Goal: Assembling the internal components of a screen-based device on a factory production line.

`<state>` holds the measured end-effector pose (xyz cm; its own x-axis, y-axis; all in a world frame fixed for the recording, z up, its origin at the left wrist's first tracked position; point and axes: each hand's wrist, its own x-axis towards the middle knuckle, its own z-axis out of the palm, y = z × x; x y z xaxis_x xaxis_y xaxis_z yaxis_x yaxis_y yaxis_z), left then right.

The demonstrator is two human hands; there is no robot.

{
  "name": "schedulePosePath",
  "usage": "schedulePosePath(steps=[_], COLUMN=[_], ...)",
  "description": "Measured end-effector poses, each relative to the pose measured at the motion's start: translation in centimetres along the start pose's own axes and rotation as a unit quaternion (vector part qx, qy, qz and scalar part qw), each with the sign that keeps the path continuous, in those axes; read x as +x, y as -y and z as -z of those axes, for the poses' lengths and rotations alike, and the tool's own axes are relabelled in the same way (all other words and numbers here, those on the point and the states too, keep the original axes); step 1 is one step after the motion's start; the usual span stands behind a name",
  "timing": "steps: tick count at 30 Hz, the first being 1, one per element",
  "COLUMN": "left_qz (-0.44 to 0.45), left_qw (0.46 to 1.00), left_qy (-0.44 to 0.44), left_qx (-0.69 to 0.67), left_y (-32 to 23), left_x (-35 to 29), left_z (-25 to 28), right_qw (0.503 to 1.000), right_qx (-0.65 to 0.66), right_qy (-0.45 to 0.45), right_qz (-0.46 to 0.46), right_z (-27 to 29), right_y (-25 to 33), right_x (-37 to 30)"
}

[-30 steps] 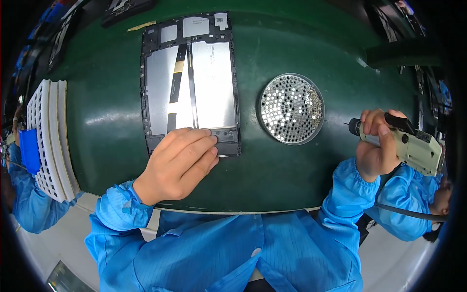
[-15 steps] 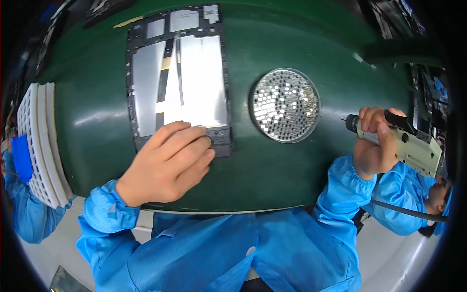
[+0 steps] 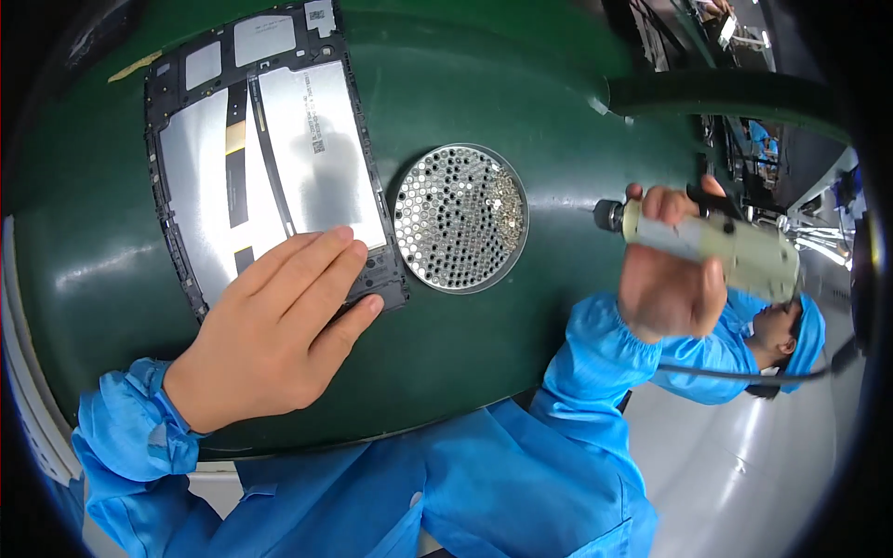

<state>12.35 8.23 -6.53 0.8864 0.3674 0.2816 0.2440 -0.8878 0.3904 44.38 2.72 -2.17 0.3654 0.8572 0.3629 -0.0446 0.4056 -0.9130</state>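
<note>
in the head view, a flat black-framed panel [image 3: 312,177] with silver plates and a dark ribbon strip lies tilted on the green table [image 3: 465,363], left of centre. the left hand [image 3: 270,335] rests palm down over its lower end, fingers stretched out and close together, thumb held apart and angled to the right. just beside the panel's right edge sits a round dish [image 3: 507,268], its holed plate dotted with small shiny pieces, more of them heaped at the right side. farther right, the right hand [image 3: 670,288] is curled around a pale green driver [image 3: 753,260], its dark nose pointing left, well apart from the panel; motion blur makes the exact finger placement hard to tell. a yellowish strip [image 3: 135,67] lies near the panel's upper left corner.
</note>
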Motion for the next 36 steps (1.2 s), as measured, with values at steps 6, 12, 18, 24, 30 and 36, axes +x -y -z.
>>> schedulePosePath(steps=[6,12,18,24,30,36], left_qz=[0.009,0.017,0.025,0.026,0.029,0.038], left_qw=[0.999,0.999,0.999,0.998,0.998,0.997], left_qy=[-0.026,-0.018,-0.020,-0.030,-0.038,-0.045], left_qx=[-0.035,-0.032,-0.037,-0.042,-0.047,-0.051], left_y=[0.0,0.3,0.3,0.4,0.1,0.0], left_x=[0.1,0.2,0.2,0.3,0.6,0.5], left_z=[0.2,0.5,0.2,-0.1,-0.3,-0.2], right_qw=[0.998,0.997,0.994,0.995,0.993,0.986], right_qx=[-0.023,-0.004,-0.001,-0.008,-0.008,-0.017], right_qy=[0.063,0.075,0.108,0.100,0.111,0.163], right_qz=[0.020,-0.017,-0.014,-0.028,-0.027,-0.010], right_z=[-5.8,-7.0,-6.5,-6.5,-6.2,-6.9], right_y=[-0.3,-1.5,-2.0,-2.4,-2.5,0.2], right_x=[-1.9,-1.9,-1.8,-1.9,-1.8,-2.1])
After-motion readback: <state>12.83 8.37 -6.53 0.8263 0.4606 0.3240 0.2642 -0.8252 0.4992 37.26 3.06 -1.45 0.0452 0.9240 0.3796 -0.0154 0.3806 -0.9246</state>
